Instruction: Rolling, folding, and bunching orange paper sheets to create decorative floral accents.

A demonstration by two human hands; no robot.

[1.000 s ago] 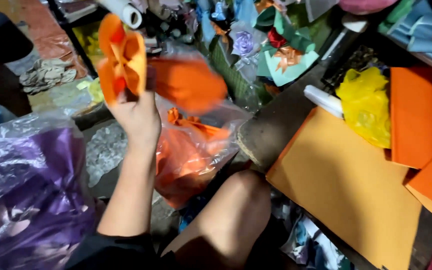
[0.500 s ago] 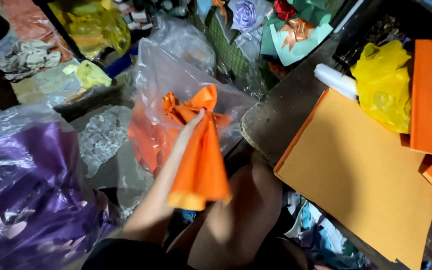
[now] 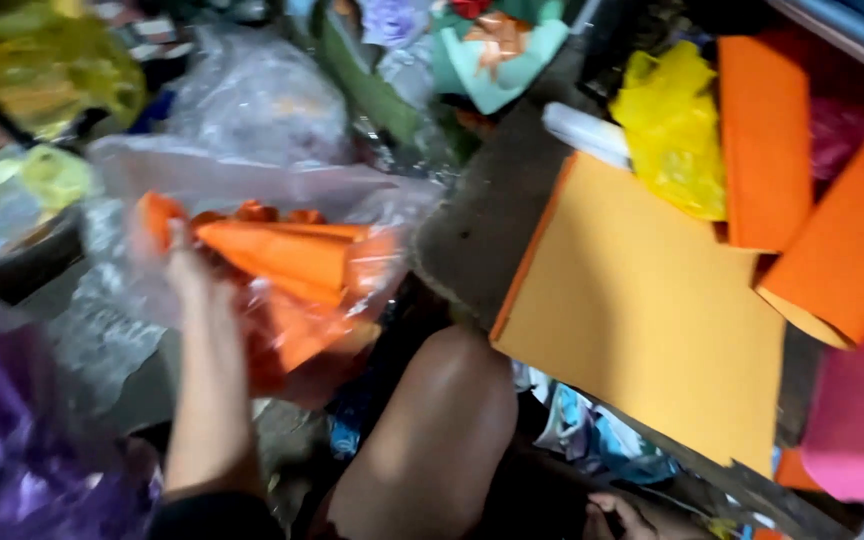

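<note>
Your left hand [image 3: 187,275]: fingers reach into clear plastic bag [image 3: 252,190], blurred, touching orange paper cone [image 3: 282,255]; cannot tell whether fingers close on it. Cone lies on its side inside bag, point to left, among other orange pieces. Your right hand [image 3: 617,515]: only part visible at near edge, low by your knee [image 3: 432,430]; grip unreadable. Right of bag: large orange sheet [image 3: 642,310] on worktop. Far right: yellow crumpled paper [image 3: 672,130]. Near left: purple bag [image 3: 12,440].
</note>
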